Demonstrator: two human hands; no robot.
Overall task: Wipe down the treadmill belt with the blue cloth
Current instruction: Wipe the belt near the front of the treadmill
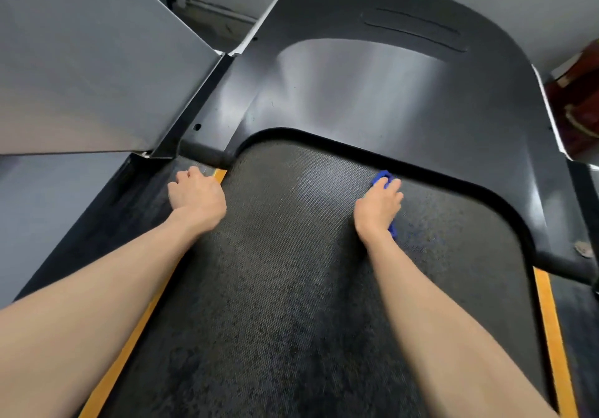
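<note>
Head view: the blue cloth (pixel 384 178) is bunched under the right hand (pixel 377 208), pressed onto the treadmill belt (pixel 291 304) at about one o'clock from the frame's centre. It lies just short of the dark slot where the belt runs under the black motor cover (pixel 356 93). Only two bits of cloth show, a fold past the fingertips and a corner by the wrist. The fingers curl down over the wad, gripping it against the textured surface. This is likely so that the palm's weight goes through the fabric and the cloth does not slip while rubbing.

The left hand (pixel 196 198) is at roughly ten o'clock, palm-down on the dark side rail (pixel 152 210), touching the end of the yellow strip (pixel 129 336). Its fingers are loosely bent and hold nothing. Judging by the outstretched arms, it serves as a prop so the person can lean forward to the belt's far end.

A second yellow strip (pixel 551 336) edges the belt at four o'clock. A grey panel (pixel 81 60) fills ten to eleven o'clock.
</note>
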